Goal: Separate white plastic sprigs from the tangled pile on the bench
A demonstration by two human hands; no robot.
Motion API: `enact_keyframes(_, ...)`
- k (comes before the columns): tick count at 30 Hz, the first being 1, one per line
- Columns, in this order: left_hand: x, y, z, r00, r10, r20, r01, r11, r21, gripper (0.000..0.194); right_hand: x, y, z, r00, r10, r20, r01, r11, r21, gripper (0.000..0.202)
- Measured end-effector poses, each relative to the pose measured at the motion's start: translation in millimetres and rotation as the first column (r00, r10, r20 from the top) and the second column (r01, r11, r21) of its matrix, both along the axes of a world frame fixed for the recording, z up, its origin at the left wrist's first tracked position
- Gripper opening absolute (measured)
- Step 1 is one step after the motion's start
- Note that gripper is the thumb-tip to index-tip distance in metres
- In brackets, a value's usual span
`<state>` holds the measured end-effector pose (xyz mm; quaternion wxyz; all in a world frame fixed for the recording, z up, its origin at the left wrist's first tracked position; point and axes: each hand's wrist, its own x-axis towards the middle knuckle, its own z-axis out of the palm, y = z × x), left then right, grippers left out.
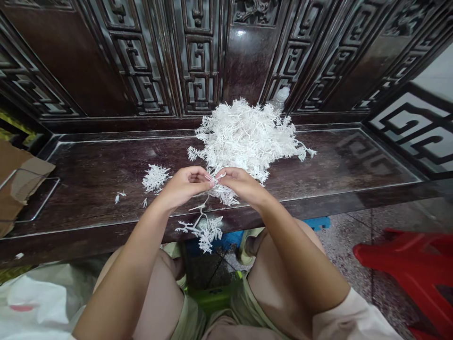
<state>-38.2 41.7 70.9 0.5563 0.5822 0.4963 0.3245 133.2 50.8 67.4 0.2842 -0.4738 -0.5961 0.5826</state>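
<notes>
My left hand (189,184) and my right hand (240,184) meet over the front part of the dark wooden bench. Both are closed, fingertips pinching a white artificial branch (205,231) by its thin stem. Its frilly end hangs down past the bench's front edge. Right behind my hands rises a big heap of similar white branches (247,134). To the left of my left hand lies a small pile of white sprigs (155,178), with a few tiny loose bits (118,197) beside it. The exact contact between my fingertips is too small to make out.
A clear bottle with a white cap (282,97) stands behind the heap, against the carved wooden backrest (247,61). Torn cardboard (31,182) and a wire frame (46,205) sit at the left end. A red plastic stool (406,264) is on the floor at right; a white bag (38,297) lies lower left.
</notes>
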Motion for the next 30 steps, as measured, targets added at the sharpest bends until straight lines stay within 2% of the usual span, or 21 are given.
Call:
enact_keyframes(7,3,-2,0.8,0.99,-0.044,-0.134,0.049,0.998,0.033,0.017,1,1,-0.8,0.998,0.033,-0.047,-0.03,0.997,0.076,0.014)
enact_keyframes(13,3,-1,1.3,0.998,-0.04,0.04,0.042,0.998,-0.037,0.013,2,-1,2.6,0.991,0.134,0.011,-0.133,0.97,0.203,0.015)
enact_keyframes(15,4,-1,2.2,0.999,-0.032,0.042,0.034,0.998,-0.048,0.013,1,-2,3.9,0.989,0.14,0.049,-0.147,0.966,0.213,0.016)
enact_keyframes(20,6,-2,5.1,0.999,-0.045,-0.022,0.045,0.999,0.006,0.013,0,-3,6.5,0.978,0.186,0.096,-0.202,0.959,0.198,0.016)
enact_keyframes(23,5,-1,4.9,1.0,-0.01,-0.029,0.012,0.998,0.057,0.013,-1,-3,7.4,0.98,0.162,0.112,-0.181,0.967,0.18,0.015)
enact_keyframes(26,5,-1,3.1,1.0,0.022,0.02,-0.023,0.998,0.051,0.012,-1,-4,8.2,0.987,0.108,0.121,-0.125,0.982,0.14,0.02)
enact_keyframes(30,8,-1,-0.7,0.989,0.073,0.126,-0.075,0.997,0.015,0.014,0,-5,7.9,0.988,0.106,0.114,-0.117,0.988,0.097,0.025)
